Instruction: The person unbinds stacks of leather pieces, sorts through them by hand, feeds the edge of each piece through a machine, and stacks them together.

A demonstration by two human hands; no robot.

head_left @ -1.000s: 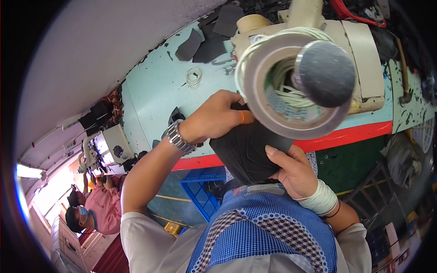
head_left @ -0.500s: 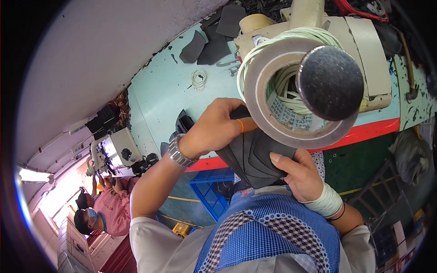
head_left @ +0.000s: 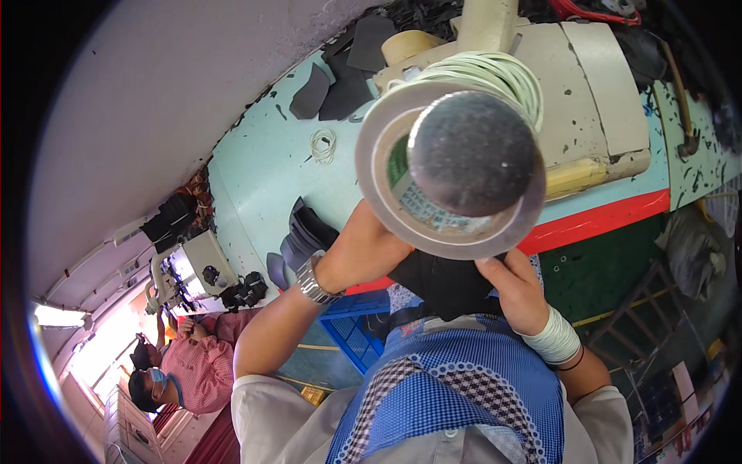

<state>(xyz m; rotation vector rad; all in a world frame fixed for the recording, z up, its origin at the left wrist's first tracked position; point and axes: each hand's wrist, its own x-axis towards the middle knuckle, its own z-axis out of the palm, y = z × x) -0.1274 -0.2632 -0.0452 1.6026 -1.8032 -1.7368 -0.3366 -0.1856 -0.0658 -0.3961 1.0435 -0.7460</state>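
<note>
Several thin black flat pieces (head_left: 444, 284), foam or fabric, are held as a stack just above my lap. My left hand (head_left: 363, 251), with a metal watch at the wrist, grips the stack's left side; its fingertips are hidden behind a roll of tape. My right hand (head_left: 516, 292), its wrist wrapped in white cord, pinches the right edge with the thumb on top. The tape roll (head_left: 371, 166), under a round metal cap (head_left: 473, 155), covers the stack's far part. Left of my hands, curved black pieces (head_left: 305, 236) lie on the pale green table (head_left: 255, 174).
Behind the roll stands a beige machine (head_left: 580, 93) with coiled pale cord (head_left: 495, 69). A small cord coil (head_left: 322, 145) and dark offcuts (head_left: 348, 93) lie farther back. A blue crate (head_left: 352, 325) is below the table edge. Another person (head_left: 197, 371) works at far left.
My left hand has moved down and partly behind the tape roll. The fanned black pieces are now gathered closer. The whole view has shifted, so the roll appears farther left.
</note>
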